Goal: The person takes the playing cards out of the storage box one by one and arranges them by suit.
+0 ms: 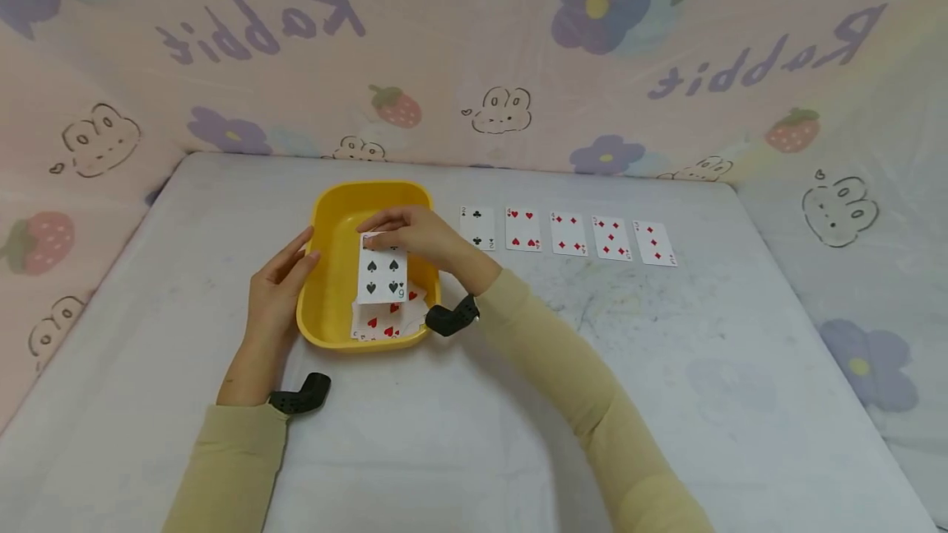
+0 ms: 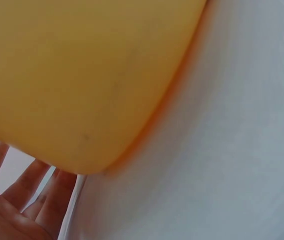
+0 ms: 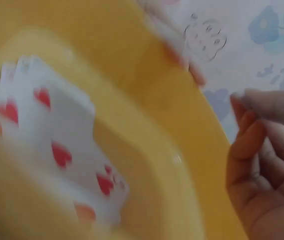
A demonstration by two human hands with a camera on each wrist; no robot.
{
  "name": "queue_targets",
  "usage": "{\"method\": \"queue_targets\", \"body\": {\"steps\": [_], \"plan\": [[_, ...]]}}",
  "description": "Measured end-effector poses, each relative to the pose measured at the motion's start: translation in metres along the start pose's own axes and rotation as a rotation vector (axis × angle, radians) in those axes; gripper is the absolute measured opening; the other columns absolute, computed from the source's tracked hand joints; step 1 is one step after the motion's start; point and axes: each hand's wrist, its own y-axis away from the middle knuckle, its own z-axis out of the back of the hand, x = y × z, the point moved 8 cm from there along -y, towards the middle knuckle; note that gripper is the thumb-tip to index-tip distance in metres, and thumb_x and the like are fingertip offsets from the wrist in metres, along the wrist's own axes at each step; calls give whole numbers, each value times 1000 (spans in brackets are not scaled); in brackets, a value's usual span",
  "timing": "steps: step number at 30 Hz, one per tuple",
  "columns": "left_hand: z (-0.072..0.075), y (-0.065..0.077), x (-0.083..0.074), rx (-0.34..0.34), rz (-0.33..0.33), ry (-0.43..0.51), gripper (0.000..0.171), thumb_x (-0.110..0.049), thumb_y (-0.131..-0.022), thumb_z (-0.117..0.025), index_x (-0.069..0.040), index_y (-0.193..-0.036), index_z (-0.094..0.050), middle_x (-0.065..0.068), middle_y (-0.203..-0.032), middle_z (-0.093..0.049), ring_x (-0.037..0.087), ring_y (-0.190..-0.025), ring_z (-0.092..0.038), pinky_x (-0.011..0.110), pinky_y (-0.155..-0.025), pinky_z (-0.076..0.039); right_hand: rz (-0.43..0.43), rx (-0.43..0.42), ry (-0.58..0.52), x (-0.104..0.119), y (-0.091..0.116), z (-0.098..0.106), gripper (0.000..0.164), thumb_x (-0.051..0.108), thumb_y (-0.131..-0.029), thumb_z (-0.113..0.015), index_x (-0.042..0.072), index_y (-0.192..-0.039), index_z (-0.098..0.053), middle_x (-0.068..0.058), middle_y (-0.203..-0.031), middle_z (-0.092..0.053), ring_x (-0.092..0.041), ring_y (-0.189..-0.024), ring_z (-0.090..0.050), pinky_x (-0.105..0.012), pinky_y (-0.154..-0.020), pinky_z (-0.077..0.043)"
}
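In the head view my right hand [image 1: 418, 237] pinches a playing card, the six of spades [image 1: 383, 274], above a yellow plastic basin [image 1: 326, 315]. Inside the basin, at the near end, lies a loose pile of playing cards [image 1: 374, 325] with hearts on top. Fairly straight fingers of my left hand [image 1: 274, 294] touch the basin's left side near the rim. The left wrist view shows the left hand [image 2: 19, 205] against the basin's outer wall [image 2: 72, 90]. Thumb and fingers of the right hand [image 3: 266, 160] meet in the right wrist view, where the held card cannot be made out.
Right of the basin, several face-up cards form a row: two of clubs [image 1: 477, 229], four of hearts [image 1: 522, 229], four of diamonds [image 1: 569, 234], five of diamonds [image 1: 611, 238] and three of diamonds [image 1: 655, 243]. A white cloth covers the table [image 1: 459, 451]; a printed curtain [image 1: 444, 23] stands behind.
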Motion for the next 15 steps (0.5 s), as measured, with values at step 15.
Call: {"method": "queue_targets", "body": {"steps": [15], "plan": [[2, 2, -2, 6, 3, 1, 43, -42, -87, -67, -41, -129, -59, 0, -145, -44, 9, -121, -40, 2, -80, -45, -6, -241, -97, -15, 21, 76, 30, 17, -87, -70, 10, -116, -68, -2, -114, -66, -16, -91, -57, -22, -75, -48]]}}
